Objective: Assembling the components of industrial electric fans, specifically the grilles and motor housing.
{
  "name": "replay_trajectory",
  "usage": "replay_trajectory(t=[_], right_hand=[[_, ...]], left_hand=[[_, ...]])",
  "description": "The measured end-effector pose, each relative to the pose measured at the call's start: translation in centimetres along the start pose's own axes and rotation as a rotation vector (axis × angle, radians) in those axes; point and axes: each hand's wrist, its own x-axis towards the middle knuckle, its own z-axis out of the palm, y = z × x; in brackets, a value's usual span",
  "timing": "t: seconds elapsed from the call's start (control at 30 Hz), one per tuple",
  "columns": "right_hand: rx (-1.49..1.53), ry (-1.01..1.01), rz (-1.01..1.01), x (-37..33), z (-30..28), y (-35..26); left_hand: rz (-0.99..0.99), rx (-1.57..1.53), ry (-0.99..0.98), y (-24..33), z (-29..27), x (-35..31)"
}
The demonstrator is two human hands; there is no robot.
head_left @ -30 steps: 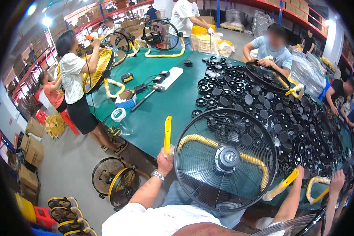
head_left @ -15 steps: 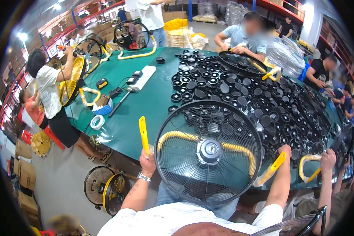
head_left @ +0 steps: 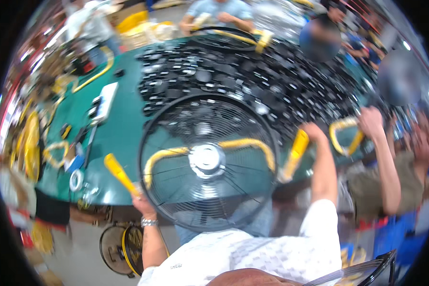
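Note:
A round black fan (head_left: 176, 117) with a wire grille and silver hub stands in front of me at the table's near edge. Through its grille shows a bent yellow tube stand (head_left: 236, 143), whose flat ends stick out on both sides. My left hand (head_left: 143, 203) is closed at the foot of the left flat end, beside the fan's rim. Toward the right, my right hand (head_left: 312, 130) is closed by the tip of the other flat end, which has clear wrap at its bottom. Motion blur softens both hands, and their fingers are partly hidden.
A large heap of black round parts (head_left: 214, 78) covers much of the green table (head_left: 124, 143). A white power strip (head_left: 108, 97) and a roll of white tape (head_left: 76, 180) lie left. At right a co-worker's hand (head_left: 370, 120) is beside another yellow tube (head_left: 337, 136). Fans (head_left: 124, 248) stand on the floor.
The whole view has swung right, so the table and fan sit further left in it. The left flat end of the stand leans further outward. Both hands stay at the stand.

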Motion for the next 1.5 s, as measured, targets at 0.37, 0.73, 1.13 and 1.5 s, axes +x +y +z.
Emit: replay_trajectory(t=[0.37,0.73,1.13,1.5], right_hand=[[0.459,0.089,0.793,-1.5,-3.2,-3.7],[0.329,0.133,0.648,-1.7,-4.4,-6.0],[0.521,0.083,0.799,-0.7,-4.9,-6.2],[0.327,0.224,0.708,0.1,-3.0,-5.8]], left_hand=[[0.115,-0.063,-0.086,-3.0,-0.1,-0.4],[0.109,-0.029,-0.136,-1.1,-0.2,-0.1],[0.122,-0.044,-0.130,-0.1,0.2,-0.1],[0.044,-0.194,-0.038,-1.0,0.1,0.0]])
